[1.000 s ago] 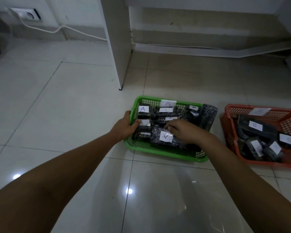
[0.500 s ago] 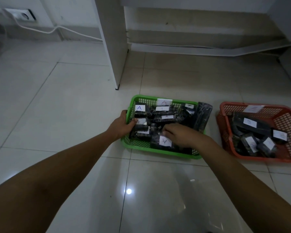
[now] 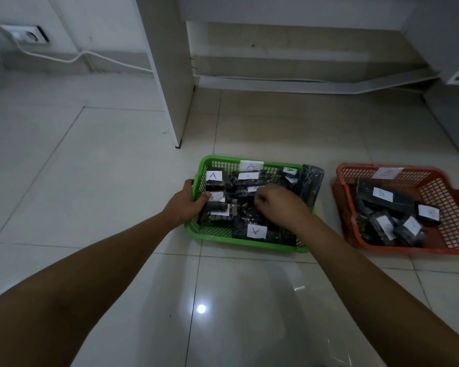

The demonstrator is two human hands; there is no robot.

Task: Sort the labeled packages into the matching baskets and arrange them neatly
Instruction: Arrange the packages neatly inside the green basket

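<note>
A green basket (image 3: 251,245) with an A tag on its far rim stands on the floor and holds several black packages with white A labels. One such package (image 3: 256,231) lies at the front with its label upside down. My left hand (image 3: 184,206) grips the basket's left rim, thumb inside. My right hand (image 3: 278,205) is inside the basket, its curled fingers pinching a dark package in the middle. A long black package (image 3: 312,184) leans on the right wall. To the right, a red basket (image 3: 435,174) holds B-labelled packages (image 3: 382,195).
A white furniture panel (image 3: 170,88) meets the floor just behind the green basket. A wall socket (image 3: 29,35) with a white cable (image 3: 72,58) is at the far left. A white cabinet (image 3: 451,123) stands behind the red basket. The floor is glossy tile.
My right hand has left the front package with the upside-down A label and moved back to the basket's middle. My left hand stays on the rim.
</note>
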